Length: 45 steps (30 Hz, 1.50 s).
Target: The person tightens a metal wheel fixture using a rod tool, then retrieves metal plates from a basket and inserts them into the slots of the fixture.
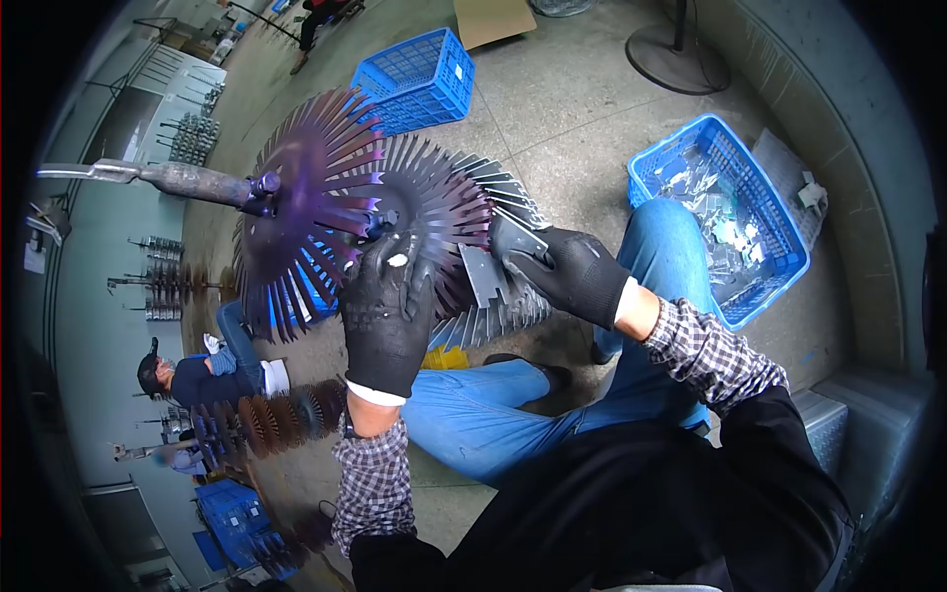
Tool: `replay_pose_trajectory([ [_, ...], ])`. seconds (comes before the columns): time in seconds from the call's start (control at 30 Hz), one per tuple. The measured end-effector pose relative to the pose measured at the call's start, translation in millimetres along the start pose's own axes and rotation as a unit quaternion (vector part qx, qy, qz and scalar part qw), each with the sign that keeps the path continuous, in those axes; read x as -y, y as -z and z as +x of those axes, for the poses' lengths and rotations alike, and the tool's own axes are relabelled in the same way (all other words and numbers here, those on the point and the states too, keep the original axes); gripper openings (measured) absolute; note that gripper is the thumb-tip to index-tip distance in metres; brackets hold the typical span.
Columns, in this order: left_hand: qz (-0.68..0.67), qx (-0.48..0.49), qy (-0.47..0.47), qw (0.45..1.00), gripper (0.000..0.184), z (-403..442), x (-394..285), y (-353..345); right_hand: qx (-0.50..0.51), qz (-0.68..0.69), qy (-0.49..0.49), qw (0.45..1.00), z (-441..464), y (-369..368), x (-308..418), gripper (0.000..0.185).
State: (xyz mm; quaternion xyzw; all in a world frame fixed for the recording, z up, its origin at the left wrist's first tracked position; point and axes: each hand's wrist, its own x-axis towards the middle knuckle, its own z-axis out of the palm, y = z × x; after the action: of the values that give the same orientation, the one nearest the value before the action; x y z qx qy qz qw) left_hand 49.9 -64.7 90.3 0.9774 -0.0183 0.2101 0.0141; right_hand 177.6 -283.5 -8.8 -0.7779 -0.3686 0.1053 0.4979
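A rack of slotted metal discs (301,187), purple in front and grey behind, sits on a metal shaft (197,184). My left hand (390,311), in a black glove, lies against the discs near the hub, its fingers close together; what they hold, if anything, is hidden. My right hand (572,276), also gloved in black, is closed on a flat grey metal plate (515,237) at the right edge of the discs. More grey plates (481,276) stand in the slots between and below my hands.
A blue crate (656,158) of small flat pieces stands on the floor at the right. Another blue crate (419,79) is behind the discs. A seated person (197,380) is at the left, near another rack of discs (264,424). A round stand base (676,59) stands at the top right.
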Motion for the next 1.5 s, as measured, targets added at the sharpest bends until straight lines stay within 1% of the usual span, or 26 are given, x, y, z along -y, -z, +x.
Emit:
replay_pose_trajectory([
  [0.2,0.01,0.018,0.009,1.0,0.039,2,-2,5,0.004,-0.027,-0.002,1.0,2,-1,5,0.031],
  [0.33,-0.055,0.06,0.019,0.996,0.038,6,1,13,0.023,-0.11,0.018,0.994,8,2,16,0.029],
  [0.37,-0.056,0.055,0.02,0.997,0.038,7,2,13,0.023,-0.114,0.021,0.993,9,3,17,0.029],
  [0.5,-0.113,0.033,-0.052,0.992,0.041,15,11,6,0.045,-0.174,0.015,0.984,11,-2,20,0.023],
  [0.53,-0.113,0.026,-0.05,0.992,0.041,15,13,5,0.046,-0.179,0.019,0.983,12,-3,21,0.023],
  [0.67,-0.013,0.005,-0.114,0.993,0.041,12,17,3,0.005,-0.182,0.085,0.98,11,-6,22,0.023],
  [0.7,-0.014,0.0,-0.11,0.994,0.041,11,18,2,0.008,-0.186,0.088,0.979,11,-7,22,0.023],
  [0.83,-0.044,0.066,-0.056,0.995,0.04,8,19,-4,0.003,-0.216,0.119,0.969,11,-6,25,0.013],
  [0.87,-0.046,0.063,-0.054,0.995,0.04,7,21,-7,0.005,-0.22,0.12,0.968,11,-6,27,0.013],
  [1.0,-0.068,0.08,-0.074,0.992,0.04,4,30,-25,0.007,-0.259,0.103,0.96,10,-8,34,0.011],
  [1.2,-0.092,0.066,-0.086,0.99,0.038,9,18,-12,0.005,-0.254,0.11,0.961,9,-7,39,0.01],
  [1.33,0.017,0.023,-0.114,0.993,0.04,6,17,-17,0.009,-0.253,0.128,0.959,8,-5,44,0.01],
  [1.37,0.017,0.023,-0.112,0.993,0.04,6,17,-16,0.01,-0.252,0.129,0.959,8,-5,43,0.01],
  [1.5,-0.062,0.048,-0.112,0.991,0.042,7,16,-12,0.001,-0.257,0.128,0.958,7,-6,34,0.012],
])
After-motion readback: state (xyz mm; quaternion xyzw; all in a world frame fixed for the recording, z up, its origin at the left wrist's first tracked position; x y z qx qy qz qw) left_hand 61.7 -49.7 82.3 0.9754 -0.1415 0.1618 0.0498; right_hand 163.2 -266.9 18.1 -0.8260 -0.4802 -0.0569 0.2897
